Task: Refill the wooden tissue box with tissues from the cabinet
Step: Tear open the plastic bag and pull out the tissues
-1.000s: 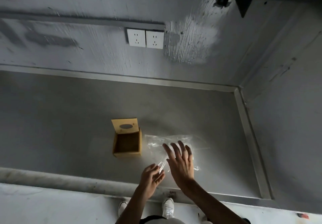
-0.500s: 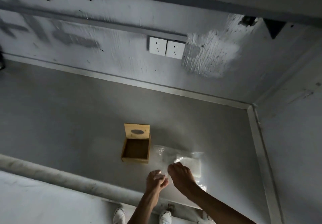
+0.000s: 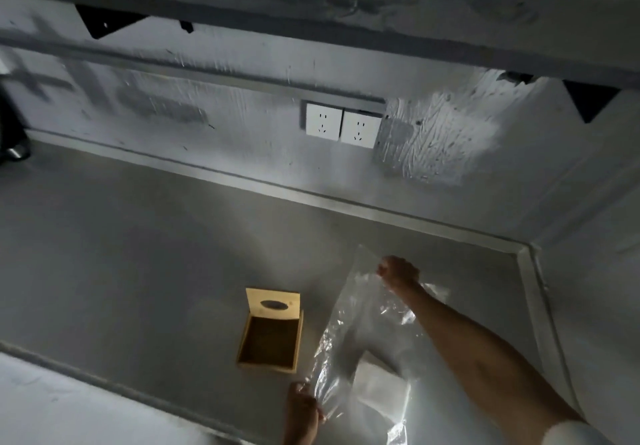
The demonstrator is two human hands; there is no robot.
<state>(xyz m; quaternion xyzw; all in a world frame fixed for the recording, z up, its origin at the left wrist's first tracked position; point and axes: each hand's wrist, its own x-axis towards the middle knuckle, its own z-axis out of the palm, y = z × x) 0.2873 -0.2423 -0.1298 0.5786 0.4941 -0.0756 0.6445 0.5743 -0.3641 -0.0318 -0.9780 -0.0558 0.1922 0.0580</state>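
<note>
The clear plastic bag [image 3: 360, 327] has come up off the worktop [image 3: 138, 254] since a moment ago, and the white tissues [image 3: 375, 380] now hang inside its low end. The right hand [image 3: 398, 273] pinches the top edge with its fingers closed, and the left hand [image 3: 303, 406] grips the bottom corner. The wooden tissue box [image 3: 270, 337] sits open just beside the bag, lid up.

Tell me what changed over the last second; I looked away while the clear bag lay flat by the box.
The right hand closed on the clear plastic bag and lifted its far end up off the counter. The left hand kept pinching the near edge. A white tissue stack now shows inside. The wooden tissue box stayed open, empty and in place.
</note>
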